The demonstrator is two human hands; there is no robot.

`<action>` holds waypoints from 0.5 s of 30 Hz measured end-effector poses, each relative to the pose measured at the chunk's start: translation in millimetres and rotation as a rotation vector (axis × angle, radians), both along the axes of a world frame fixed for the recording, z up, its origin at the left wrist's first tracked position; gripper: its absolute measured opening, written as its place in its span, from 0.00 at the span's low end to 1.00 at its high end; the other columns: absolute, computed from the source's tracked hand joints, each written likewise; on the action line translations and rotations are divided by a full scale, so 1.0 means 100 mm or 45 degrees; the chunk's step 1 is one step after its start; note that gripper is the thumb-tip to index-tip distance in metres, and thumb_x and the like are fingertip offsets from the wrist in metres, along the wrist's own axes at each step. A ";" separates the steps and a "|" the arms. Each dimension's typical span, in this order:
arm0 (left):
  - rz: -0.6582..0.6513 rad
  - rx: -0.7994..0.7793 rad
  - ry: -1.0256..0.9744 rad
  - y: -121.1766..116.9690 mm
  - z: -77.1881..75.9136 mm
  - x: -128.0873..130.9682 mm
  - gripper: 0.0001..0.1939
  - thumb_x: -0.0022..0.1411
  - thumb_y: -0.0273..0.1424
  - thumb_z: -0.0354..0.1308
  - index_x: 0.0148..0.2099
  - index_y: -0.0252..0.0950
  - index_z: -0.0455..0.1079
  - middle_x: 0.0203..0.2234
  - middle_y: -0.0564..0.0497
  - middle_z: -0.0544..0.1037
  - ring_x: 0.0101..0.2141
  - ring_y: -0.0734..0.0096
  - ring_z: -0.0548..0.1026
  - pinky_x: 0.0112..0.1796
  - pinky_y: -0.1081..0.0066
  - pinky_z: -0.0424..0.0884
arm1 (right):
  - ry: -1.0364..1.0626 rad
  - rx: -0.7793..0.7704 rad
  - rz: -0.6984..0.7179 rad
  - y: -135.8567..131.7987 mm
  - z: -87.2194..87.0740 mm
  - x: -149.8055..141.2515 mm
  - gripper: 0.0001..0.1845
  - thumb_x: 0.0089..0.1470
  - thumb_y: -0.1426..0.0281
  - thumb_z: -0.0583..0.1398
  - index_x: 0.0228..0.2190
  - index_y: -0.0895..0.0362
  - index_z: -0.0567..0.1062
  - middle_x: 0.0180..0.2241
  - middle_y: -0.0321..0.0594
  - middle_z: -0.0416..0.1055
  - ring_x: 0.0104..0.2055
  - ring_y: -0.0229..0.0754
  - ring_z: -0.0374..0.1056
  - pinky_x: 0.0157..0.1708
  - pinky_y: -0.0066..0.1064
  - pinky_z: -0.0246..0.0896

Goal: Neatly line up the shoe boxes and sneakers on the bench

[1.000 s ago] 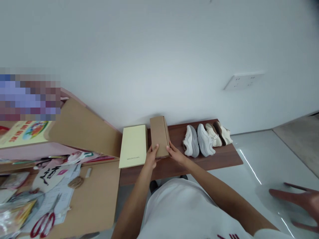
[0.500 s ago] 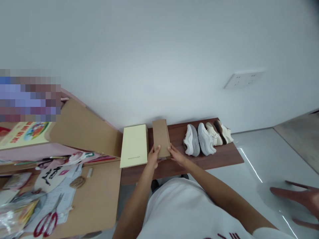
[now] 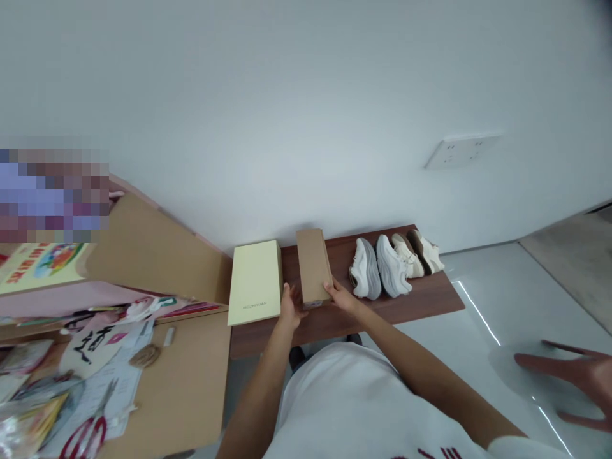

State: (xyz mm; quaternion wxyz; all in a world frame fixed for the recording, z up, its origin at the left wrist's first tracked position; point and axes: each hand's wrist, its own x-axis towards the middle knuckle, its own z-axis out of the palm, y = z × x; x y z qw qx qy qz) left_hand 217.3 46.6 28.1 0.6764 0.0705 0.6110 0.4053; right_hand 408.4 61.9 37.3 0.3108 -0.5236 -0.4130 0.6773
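Note:
A narrow brown cardboard box (image 3: pixel 313 264) lies lengthwise on a low dark wooden bench (image 3: pixel 421 298) against the white wall. My left hand (image 3: pixel 288 307) curls at the box's near left corner. My right hand (image 3: pixel 340 294) grips the box's near right side. Just left of the brown box lies a flat pale yellow box (image 3: pixel 255 280), almost touching it. To the right stand a pair of grey-white sneakers (image 3: pixel 377 268) and a pair of cream sneakers (image 3: pixel 418 252), side by side with toes toward me.
At the left, a cardboard-topped desk (image 3: pixel 191 382) carries papers, red-handled scissors (image 3: pixel 81 437) and a twine ball (image 3: pixel 146 355). A large cardboard sheet (image 3: pixel 157 248) leans behind it. Another hand (image 3: pixel 574 382) with spread fingers hovers over the glossy white floor at the right edge.
The brown box has shifted slightly right and settled on the bench beside the yellow box. My left hand slid from its side toward its near corner.

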 end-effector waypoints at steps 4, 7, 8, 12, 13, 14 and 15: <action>-0.036 -0.160 0.169 -0.01 -0.20 0.07 0.33 0.65 0.57 0.47 0.65 0.46 0.63 0.68 0.43 0.60 0.67 0.52 0.58 0.59 0.48 0.62 | -0.058 -0.138 -0.091 0.00 -0.02 0.25 0.38 0.60 0.44 0.56 0.67 0.39 0.56 0.64 0.39 0.65 0.63 0.52 0.64 0.58 0.55 0.62; -0.006 -0.265 0.227 0.00 -0.35 0.20 0.28 0.65 0.51 0.54 0.62 0.44 0.65 0.67 0.43 0.63 0.64 0.54 0.63 0.56 0.55 0.68 | -0.116 -0.013 -0.196 0.04 -0.09 0.46 0.42 0.58 0.46 0.59 0.68 0.42 0.55 0.65 0.41 0.63 0.63 0.51 0.63 0.60 0.52 0.61; 0.022 -0.283 0.215 0.00 -0.39 0.24 0.27 0.65 0.50 0.55 0.61 0.44 0.66 0.66 0.43 0.64 0.62 0.54 0.66 0.55 0.57 0.70 | -0.131 0.066 -0.228 0.06 -0.11 0.52 0.43 0.57 0.47 0.60 0.68 0.44 0.55 0.65 0.42 0.64 0.64 0.51 0.63 0.62 0.51 0.59; 0.141 -0.262 0.083 0.02 -0.49 0.33 0.21 0.66 0.44 0.58 0.58 0.44 0.67 0.59 0.43 0.70 0.53 0.59 0.75 0.48 0.62 0.75 | -0.280 0.347 -0.294 0.12 -0.17 0.69 0.39 0.55 0.52 0.62 0.65 0.51 0.64 0.62 0.43 0.67 0.66 0.50 0.61 0.67 0.47 0.52; 0.162 -0.233 0.062 0.02 -0.49 0.33 0.20 0.66 0.44 0.59 0.56 0.44 0.68 0.57 0.43 0.71 0.51 0.60 0.76 0.47 0.62 0.76 | -0.337 0.381 -0.295 0.13 -0.18 0.71 0.37 0.55 0.53 0.62 0.63 0.51 0.67 0.62 0.43 0.68 0.66 0.50 0.60 0.68 0.47 0.50; 0.179 -0.195 0.050 0.02 -0.49 0.32 0.18 0.65 0.43 0.59 0.54 0.44 0.69 0.55 0.44 0.72 0.50 0.61 0.77 0.47 0.62 0.76 | -0.387 0.398 -0.292 0.13 -0.18 0.71 0.34 0.56 0.54 0.61 0.62 0.52 0.69 0.62 0.42 0.68 0.66 0.50 0.60 0.68 0.46 0.50; 0.196 -0.149 0.045 0.02 -0.48 0.30 0.16 0.65 0.43 0.60 0.52 0.44 0.69 0.53 0.44 0.73 0.48 0.62 0.77 0.46 0.62 0.77 | -0.420 0.400 -0.282 0.13 -0.19 0.71 0.32 0.57 0.56 0.61 0.61 0.51 0.71 0.61 0.41 0.69 0.66 0.50 0.61 0.68 0.47 0.49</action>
